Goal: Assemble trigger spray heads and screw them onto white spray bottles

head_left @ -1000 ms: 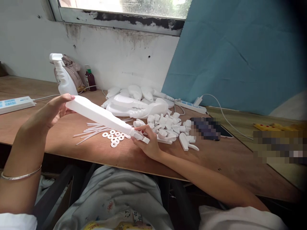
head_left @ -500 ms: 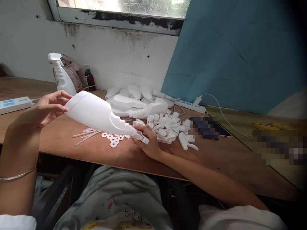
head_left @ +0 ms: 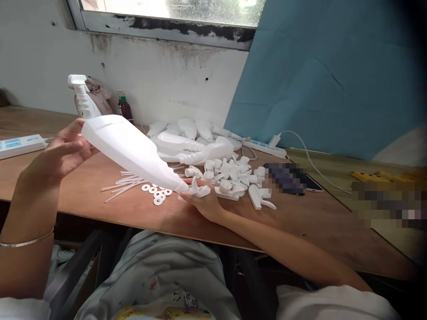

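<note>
A white spray bottle is held tilted above the table, its base up at the left and its neck down at the right. My left hand grips the base end. At the neck, my right hand is closed around a white trigger sprayer head, which meets the bottle's mouth. White ring washers and thin white tubes lie on the table below the bottle. Right of my right hand is a heap of loose trigger sprayer heads.
White bottles are piled at the back. An assembled spray bottle stands at the left by a bag and a dark bottle. Power strips lie at both sides, and phones rest at the right.
The bottle has rolled about its long axis, going from narrow side to broad face and onward. The sprayer head has turned too, its trigger now pointing up. My left hand has shifted its hold on the base.
</note>
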Demonstrator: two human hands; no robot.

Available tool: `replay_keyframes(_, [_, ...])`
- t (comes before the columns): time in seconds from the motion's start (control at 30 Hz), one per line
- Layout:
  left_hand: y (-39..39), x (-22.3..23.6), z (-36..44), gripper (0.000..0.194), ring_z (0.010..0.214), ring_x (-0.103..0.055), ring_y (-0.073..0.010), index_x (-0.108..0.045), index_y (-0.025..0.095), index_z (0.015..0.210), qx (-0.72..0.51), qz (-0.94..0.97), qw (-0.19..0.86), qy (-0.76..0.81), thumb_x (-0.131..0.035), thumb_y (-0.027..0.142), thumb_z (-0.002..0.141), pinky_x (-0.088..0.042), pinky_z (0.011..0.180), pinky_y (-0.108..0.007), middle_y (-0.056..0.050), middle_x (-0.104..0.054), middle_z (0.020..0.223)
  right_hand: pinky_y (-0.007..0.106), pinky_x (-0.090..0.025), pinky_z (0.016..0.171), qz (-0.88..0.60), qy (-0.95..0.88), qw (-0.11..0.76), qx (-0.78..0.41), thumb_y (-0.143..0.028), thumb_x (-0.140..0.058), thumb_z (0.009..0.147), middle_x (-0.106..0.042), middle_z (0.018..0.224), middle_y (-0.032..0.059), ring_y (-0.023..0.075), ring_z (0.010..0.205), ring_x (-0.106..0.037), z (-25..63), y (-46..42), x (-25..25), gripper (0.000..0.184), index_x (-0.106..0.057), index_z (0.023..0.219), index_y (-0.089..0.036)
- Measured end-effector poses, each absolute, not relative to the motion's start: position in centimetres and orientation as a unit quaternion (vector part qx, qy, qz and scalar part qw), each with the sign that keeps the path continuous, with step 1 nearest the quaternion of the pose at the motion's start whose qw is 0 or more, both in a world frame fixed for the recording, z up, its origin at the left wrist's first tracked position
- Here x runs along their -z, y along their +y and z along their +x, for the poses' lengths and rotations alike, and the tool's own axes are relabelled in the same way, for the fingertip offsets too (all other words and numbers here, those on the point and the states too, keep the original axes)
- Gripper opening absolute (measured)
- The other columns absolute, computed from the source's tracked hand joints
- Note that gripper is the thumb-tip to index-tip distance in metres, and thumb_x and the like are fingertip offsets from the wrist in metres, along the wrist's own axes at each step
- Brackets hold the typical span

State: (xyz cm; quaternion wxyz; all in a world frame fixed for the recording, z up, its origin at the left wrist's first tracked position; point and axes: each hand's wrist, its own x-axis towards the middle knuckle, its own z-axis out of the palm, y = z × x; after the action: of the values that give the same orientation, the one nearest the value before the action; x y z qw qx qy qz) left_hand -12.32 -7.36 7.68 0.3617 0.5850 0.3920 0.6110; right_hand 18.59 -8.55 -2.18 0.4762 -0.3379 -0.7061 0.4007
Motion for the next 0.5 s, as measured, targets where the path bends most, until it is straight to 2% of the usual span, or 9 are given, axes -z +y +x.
replay_keyframes(0.1, [-7.2, -7.5, -11.8, 0.041, 0.108, -0.049, -0.0220, -0.052, 0.025, 0.079, -0.606, 0.611, 0.340, 0.380, -0.079, 0.031, 0.049, -0.041, 0.093, -0.039, 0.002, -0.057, 0.116, 0.029, -0.046, 0.068, -0.339, -0.686, 0.484, -0.425, -0.033, -0.069, 0.067, -0.064, 0.081, 0.0017, 0.0163, 0.073, -0.057, 18.5, -8.5, 2.1, 0.030, -0.064, 0.092, -0.019])
replay_keyframes(0.23, [-7.1, -7.4, -11.4, 0.046, 0.112, -0.046, -0.0236, -0.041, 0.023, 0.074, -0.587, 0.643, 0.304, 0.386, -0.077, 0.041, 0.051, -0.037, 0.096, -0.041, -0.002, -0.056, 0.117, 0.028, -0.046, 0.063, -0.354, -0.676, 0.465, -0.449, -0.036, -0.068, 0.065, -0.063, 0.076, 0.0020, 0.0155, 0.067, -0.056, 18.4, -8.2, 2.0, 0.031, -0.065, 0.088, -0.017])
replay_keyframes(0.37, [-6.6, -7.2, -11.6, 0.056, 0.108, -0.049, -0.0241, -0.041, 0.023, 0.080, -0.606, 0.639, 0.266, 0.392, -0.077, 0.050, 0.047, -0.039, 0.092, -0.040, -0.004, -0.058, 0.108, 0.027, -0.046, 0.059, -0.354, -0.669, 0.462, -0.462, -0.038, -0.069, 0.063, -0.062, 0.072, 0.0013, 0.0137, 0.062, -0.055, 18.3, -8.3, 2.0, 0.033, -0.065, 0.087, -0.016])
replay_keyframes(0.5, [-5.8, -6.8, -11.9, 0.070, 0.091, -0.053, -0.0238, -0.046, 0.021, 0.090, -0.599, 0.625, 0.225, 0.447, -0.073, 0.063, 0.041, -0.042, 0.085, -0.038, -0.004, -0.055, 0.088, 0.025, -0.045, 0.057, -0.363, -0.672, 0.451, -0.461, -0.039, -0.068, 0.063, -0.062, 0.069, 0.0005, 0.0129, 0.060, -0.054, 18.3, -8.6, 2.1, 0.032, -0.065, 0.087, -0.017])
